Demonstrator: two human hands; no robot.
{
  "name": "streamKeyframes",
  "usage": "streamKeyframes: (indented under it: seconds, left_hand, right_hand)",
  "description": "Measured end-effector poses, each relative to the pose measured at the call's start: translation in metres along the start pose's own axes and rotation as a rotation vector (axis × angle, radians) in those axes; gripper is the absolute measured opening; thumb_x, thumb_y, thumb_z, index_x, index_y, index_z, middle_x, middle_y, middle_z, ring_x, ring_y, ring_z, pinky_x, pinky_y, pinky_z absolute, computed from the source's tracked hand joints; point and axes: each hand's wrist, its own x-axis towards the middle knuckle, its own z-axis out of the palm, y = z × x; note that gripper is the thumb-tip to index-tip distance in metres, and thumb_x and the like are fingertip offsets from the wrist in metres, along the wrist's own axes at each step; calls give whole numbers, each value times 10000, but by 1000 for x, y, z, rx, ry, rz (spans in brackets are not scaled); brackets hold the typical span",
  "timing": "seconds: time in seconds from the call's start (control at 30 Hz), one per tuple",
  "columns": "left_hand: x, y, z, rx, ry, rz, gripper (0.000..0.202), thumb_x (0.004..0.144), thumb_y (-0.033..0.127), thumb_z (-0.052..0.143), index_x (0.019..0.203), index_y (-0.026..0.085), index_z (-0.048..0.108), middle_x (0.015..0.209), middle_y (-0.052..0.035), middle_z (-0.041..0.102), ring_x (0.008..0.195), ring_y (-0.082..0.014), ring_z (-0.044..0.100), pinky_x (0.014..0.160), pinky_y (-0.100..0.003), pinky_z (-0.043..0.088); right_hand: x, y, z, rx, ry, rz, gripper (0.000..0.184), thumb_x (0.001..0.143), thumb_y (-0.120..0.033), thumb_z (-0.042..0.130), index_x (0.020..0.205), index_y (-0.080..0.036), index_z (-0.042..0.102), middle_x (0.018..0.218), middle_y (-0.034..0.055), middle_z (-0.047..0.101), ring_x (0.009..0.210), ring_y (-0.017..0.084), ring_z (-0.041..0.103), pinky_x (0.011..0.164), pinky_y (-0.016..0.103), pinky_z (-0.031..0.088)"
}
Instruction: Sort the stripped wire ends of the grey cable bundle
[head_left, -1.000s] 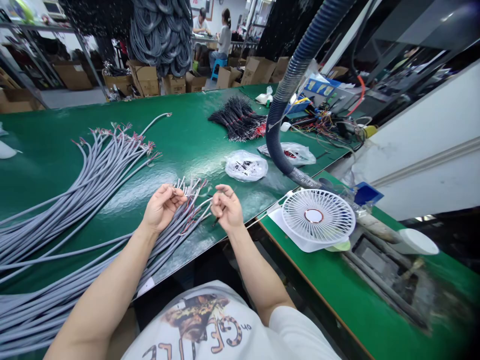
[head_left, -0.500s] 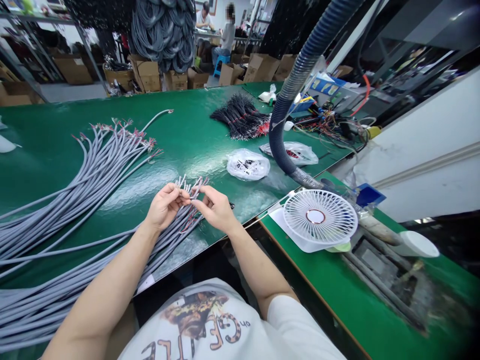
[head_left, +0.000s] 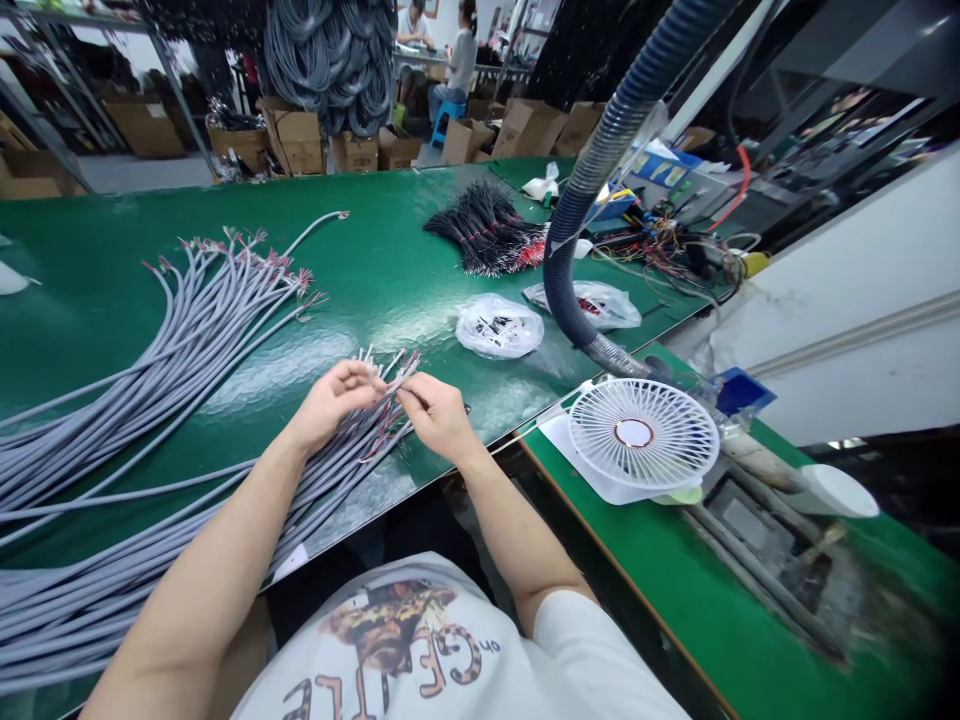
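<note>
Near the front edge of the glossy green counter [head_left: 390,270], the left hand [head_left: 330,400] and right hand [head_left: 435,415] pinch thin stripped wire ends [head_left: 394,372] of a grey cable bundle [head_left: 322,480] between pressed-together fingers [head_left: 375,385].

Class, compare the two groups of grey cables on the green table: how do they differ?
The far cable fan lies untouched; the near cable bundle has its ends between the left hand and right hand. The far fan's ends spread wide; the near bundle's bunch together. Both show stripped coloured wire tips.
</note>
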Motion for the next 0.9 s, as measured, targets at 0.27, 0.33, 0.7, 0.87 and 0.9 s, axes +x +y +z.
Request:
streamKeyframes:
  seconds: [0.27, 0.33, 0.7, 0.87, 0.9]
  left_hand:
    - [-8, 2, 0, 62, -161, -35, 273, 676, 337, 786, 753, 118, 642, 532, -1, 608, 360, -34, 416, 351, -152, 258]
    - [-8, 4, -2, 19, -178, -38, 288, 672, 350, 789, 759, 118, 643, 514, 4, 595, 350, -33, 406, 344, -149, 245]
    - [-7, -1, 1, 67, -178, 3, 284, 667, 333, 792, 765, 139, 610, 534, 6, 623, 364, -44, 448, 367, -147, 309]
    - [-7, 0, 1, 90, -149, 27, 301, 677, 367, 780, 799, 139, 626, 537, 3, 618, 367, -43, 418, 365, -154, 281]
    - [-7, 0, 1, 108, -147, 26, 297, 691, 375, 768, 805, 135, 635, 533, 2, 611, 365, -40, 401, 364, -156, 266]
  right_hand:
    - [1, -1, 1, -16, 9, 8, 217, 864, -173, 444, 749, -168, 628, 686, 18, 572, 642, 119, 525, 654, 230, 426]
    - [0, 1, -1, 14, 20, 53, 215, 864, -199, 464, 814, -165, 670, 712, 25, 611, 640, 118, 543, 648, 232, 436]
    - [0, 35, -12, -137, 122, 216, 227, 846, -208, 480, 793, -173, 698, 762, 44, 681, 679, 135, 596, 688, 243, 452]
    - [1, 39, -28, -319, -38, 443, 281, 870, -414, 539, 1001, -185, 635, 742, 38, 658, 664, 182, 603, 649, 280, 435]
    - [0, 34, -32, -347, -93, 464, 320, 877, -456, 528, 1040, -194, 610, 726, 28, 647, 644, 187, 597, 630, 282, 426]
